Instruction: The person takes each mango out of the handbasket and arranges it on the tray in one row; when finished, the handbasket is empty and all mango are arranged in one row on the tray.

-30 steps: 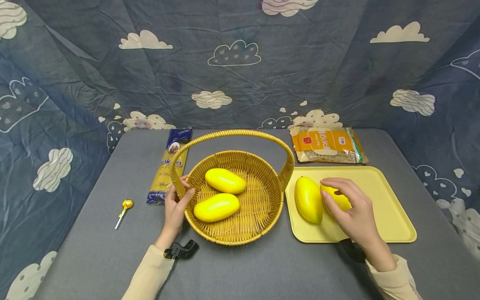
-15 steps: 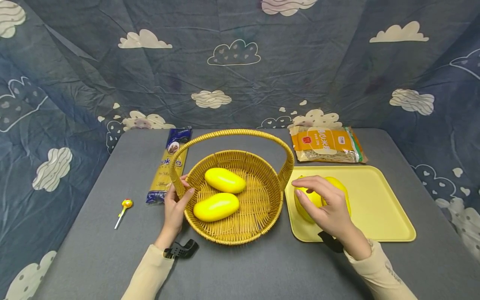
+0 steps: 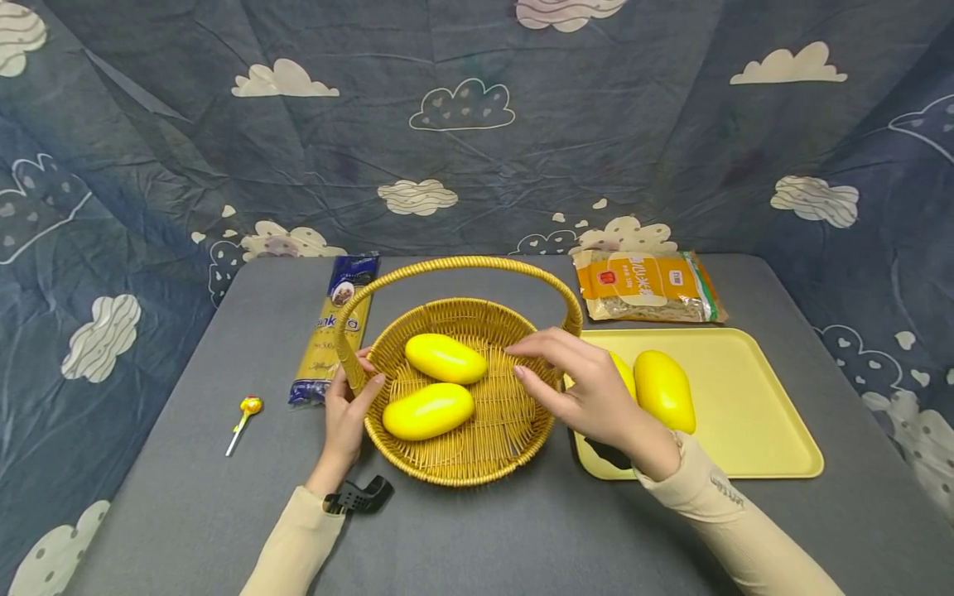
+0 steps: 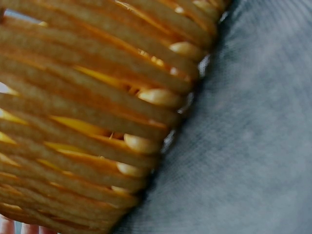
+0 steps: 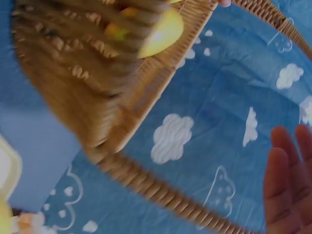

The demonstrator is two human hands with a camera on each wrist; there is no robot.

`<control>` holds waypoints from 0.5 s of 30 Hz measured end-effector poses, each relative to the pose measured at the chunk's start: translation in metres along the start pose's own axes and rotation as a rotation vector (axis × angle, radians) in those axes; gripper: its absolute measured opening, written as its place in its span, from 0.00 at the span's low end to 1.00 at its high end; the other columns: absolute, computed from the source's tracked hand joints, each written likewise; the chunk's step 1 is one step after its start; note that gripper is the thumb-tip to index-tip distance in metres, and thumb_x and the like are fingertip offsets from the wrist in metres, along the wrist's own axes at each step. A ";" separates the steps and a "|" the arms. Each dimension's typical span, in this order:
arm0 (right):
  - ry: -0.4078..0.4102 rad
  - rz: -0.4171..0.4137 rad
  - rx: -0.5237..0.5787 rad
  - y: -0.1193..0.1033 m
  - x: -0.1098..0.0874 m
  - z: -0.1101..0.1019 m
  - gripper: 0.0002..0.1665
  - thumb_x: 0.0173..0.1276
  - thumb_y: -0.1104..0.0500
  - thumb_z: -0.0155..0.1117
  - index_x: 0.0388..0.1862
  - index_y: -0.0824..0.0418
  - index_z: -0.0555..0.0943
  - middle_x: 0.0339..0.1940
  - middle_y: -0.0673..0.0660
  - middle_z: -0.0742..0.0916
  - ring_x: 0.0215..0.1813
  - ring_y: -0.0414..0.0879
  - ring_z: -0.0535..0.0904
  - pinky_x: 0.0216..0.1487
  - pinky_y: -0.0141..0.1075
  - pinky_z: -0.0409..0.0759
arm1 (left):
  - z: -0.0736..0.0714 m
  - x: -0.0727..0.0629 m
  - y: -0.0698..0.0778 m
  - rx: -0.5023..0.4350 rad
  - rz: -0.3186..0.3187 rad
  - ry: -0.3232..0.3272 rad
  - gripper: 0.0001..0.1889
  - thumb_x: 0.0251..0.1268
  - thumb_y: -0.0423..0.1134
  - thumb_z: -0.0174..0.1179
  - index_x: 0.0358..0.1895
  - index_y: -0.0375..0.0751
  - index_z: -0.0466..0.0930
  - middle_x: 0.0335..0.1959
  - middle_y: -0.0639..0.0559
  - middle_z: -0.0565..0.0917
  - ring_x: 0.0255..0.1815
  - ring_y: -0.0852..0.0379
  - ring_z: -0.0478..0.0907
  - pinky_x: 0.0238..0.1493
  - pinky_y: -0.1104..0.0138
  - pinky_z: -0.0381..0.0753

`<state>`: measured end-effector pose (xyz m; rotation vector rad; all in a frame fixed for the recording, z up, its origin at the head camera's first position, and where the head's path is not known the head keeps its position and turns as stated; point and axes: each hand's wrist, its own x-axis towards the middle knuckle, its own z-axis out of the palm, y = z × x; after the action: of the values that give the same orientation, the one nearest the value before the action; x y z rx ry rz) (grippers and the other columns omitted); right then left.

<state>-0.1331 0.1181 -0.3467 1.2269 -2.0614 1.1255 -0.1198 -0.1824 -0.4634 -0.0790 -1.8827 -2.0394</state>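
Note:
My left hand grips the left side of a round woven basket near the foot of its tall handle, thumb on the inner side. Inside the basket lie two yellow mangoes, a far one and a near one. Over the basket's right rim reaches my right hand, holding nothing, with thumb and fingers apart. A third mango rests on a pale yellow tray. Beside it, another mango is mostly hidden behind my right hand. The left wrist view shows the basket's wicker wall close up.
An orange noodle packet lies behind the tray. Left of the basket is a blue and gold pasta packet, with a lollipop farther left. The basket's handle arches high across it. Cloud-patterned cloth hangs around the table.
My right hand has moved left from above the mangoes on the tray to the basket's right side, uncovering the right-hand mango. My left hand stays on the basket.

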 end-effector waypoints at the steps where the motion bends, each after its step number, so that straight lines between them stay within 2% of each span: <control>1: -0.019 0.009 -0.011 0.000 0.003 0.003 0.12 0.66 0.56 0.62 0.46 0.58 0.82 0.41 0.49 0.84 0.40 0.41 0.78 0.40 0.29 0.75 | 0.000 0.000 0.000 -0.003 0.001 0.000 0.10 0.62 0.25 0.55 0.43 0.23 0.67 0.60 0.38 0.70 0.63 0.50 0.64 0.62 0.64 0.62; 5: -0.120 0.060 -0.064 -0.002 0.015 0.012 0.14 0.65 0.55 0.63 0.48 0.57 0.82 0.45 0.48 0.84 0.46 0.40 0.79 0.47 0.34 0.76 | 0.001 0.000 0.001 -0.001 -0.002 -0.001 0.10 0.63 0.26 0.56 0.43 0.24 0.67 0.60 0.39 0.71 0.62 0.51 0.65 0.62 0.65 0.62; 11: -0.351 0.216 -0.170 0.003 0.033 0.026 0.21 0.67 0.46 0.60 0.53 0.55 0.79 0.49 0.49 0.81 0.48 0.43 0.78 0.45 0.40 0.77 | 0.000 0.000 0.001 0.011 -0.004 0.001 0.10 0.63 0.26 0.56 0.43 0.25 0.67 0.60 0.40 0.71 0.62 0.51 0.65 0.61 0.65 0.62; 15: -0.497 0.316 -0.207 0.009 0.045 0.036 0.25 0.68 0.43 0.58 0.57 0.56 0.77 0.52 0.52 0.80 0.52 0.47 0.77 0.48 0.44 0.76 | 0.000 -0.001 0.001 0.011 -0.009 0.002 0.10 0.63 0.26 0.55 0.44 0.24 0.67 0.61 0.40 0.71 0.63 0.51 0.64 0.62 0.65 0.62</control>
<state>-0.1627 0.0689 -0.3367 1.1909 -2.7431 0.7505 -0.1188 -0.1820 -0.4630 -0.0654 -1.8956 -2.0344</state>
